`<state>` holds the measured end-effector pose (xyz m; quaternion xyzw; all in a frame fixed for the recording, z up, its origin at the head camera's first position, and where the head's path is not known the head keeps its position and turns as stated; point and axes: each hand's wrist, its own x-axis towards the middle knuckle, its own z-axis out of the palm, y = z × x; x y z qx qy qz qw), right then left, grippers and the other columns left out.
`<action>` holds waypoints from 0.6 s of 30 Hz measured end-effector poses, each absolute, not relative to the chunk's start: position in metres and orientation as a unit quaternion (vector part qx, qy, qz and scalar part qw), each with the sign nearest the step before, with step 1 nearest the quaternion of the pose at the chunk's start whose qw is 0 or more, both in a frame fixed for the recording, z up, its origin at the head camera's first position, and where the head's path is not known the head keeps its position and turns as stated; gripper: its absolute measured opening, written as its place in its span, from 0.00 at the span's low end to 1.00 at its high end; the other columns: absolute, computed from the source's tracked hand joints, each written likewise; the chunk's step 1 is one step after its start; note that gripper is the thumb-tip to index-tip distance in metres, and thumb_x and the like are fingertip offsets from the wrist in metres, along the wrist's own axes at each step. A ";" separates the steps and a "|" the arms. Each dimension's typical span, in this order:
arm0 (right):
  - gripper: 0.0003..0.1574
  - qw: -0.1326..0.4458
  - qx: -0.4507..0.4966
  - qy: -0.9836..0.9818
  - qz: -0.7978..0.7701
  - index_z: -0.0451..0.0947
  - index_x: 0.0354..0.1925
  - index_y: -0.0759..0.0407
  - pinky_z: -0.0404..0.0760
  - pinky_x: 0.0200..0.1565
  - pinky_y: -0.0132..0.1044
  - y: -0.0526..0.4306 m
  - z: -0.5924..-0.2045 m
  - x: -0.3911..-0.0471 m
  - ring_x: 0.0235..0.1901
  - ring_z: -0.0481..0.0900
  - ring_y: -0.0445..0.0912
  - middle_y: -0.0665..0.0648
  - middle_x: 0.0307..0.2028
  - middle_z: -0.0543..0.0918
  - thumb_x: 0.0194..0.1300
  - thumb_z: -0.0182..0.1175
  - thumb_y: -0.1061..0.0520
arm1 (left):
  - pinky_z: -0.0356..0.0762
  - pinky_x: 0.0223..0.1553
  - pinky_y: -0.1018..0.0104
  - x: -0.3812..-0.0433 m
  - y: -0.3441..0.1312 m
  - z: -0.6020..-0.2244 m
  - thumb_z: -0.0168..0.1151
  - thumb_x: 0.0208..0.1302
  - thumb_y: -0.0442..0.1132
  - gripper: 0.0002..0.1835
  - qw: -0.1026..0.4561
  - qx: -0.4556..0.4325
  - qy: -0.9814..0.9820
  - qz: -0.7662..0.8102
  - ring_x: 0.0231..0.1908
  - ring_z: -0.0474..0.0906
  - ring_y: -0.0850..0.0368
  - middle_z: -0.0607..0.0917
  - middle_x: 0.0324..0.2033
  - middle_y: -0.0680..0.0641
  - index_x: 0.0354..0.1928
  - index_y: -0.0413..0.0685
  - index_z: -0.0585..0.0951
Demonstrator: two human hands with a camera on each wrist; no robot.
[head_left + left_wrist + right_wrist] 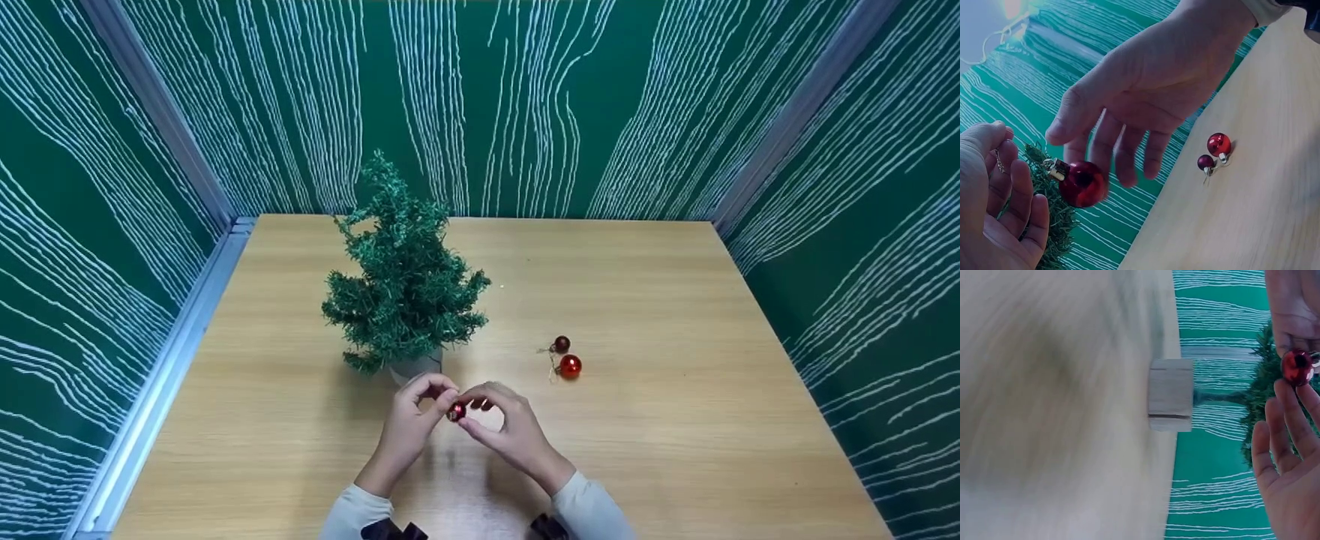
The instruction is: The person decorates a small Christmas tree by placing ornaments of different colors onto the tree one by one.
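Note:
A small shiny red bauble (1082, 184) with a gold cap hangs between my two hands, in front of the tree. My left hand (411, 420) pinches the thin gold string at its cap between thumb and forefinger. Around the other side of the bauble, my right hand (510, 429) has its fingers loosely bent and spread, with fingertips right at the ball in the right wrist view. Just behind the hands stands a small green artificial Christmas tree (405, 292) on a pale block-shaped base (1171, 395).
To the right of the tree, a bright red bauble (570, 367) and a smaller dark red bauble (562, 344) lie on the wooden table (675, 420), their strings trailing left. Green walls (510, 112) with white wavy lines enclose the table's back and sides.

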<state>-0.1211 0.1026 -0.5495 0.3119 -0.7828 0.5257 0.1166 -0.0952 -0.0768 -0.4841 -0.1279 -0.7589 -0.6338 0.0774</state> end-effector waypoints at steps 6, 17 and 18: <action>0.14 0.149 0.325 -0.771 0.526 0.82 0.45 0.53 0.79 0.40 0.37 0.102 -0.535 -0.123 0.35 0.79 0.46 0.51 0.38 0.84 0.60 0.70 0.57 | 0.74 0.46 0.65 -0.100 -0.078 -0.494 0.63 0.65 0.33 0.02 0.057 -0.107 -0.768 -0.629 0.38 0.76 0.62 0.83 0.33 0.46 0.36 0.40 0.81; 0.05 0.110 0.306 -0.772 0.547 0.83 0.39 0.50 0.80 0.38 0.35 0.093 -0.515 -0.118 0.34 0.80 0.40 0.47 0.35 0.85 0.63 0.68 0.57 | 0.75 0.44 0.67 -0.104 -0.085 -0.519 0.64 0.66 0.40 0.05 0.085 -0.147 -0.765 -0.621 0.38 0.77 0.62 0.82 0.33 0.54 0.37 0.45 0.83; 0.04 0.110 0.303 -0.774 0.545 0.83 0.38 0.51 0.80 0.38 0.35 0.092 -0.515 -0.118 0.33 0.80 0.40 0.48 0.34 0.85 0.63 0.68 0.57 | 0.75 0.44 0.66 -0.104 -0.085 -0.519 0.64 0.66 0.41 0.06 0.085 -0.148 -0.766 -0.620 0.38 0.77 0.62 0.82 0.33 0.54 0.37 0.45 0.83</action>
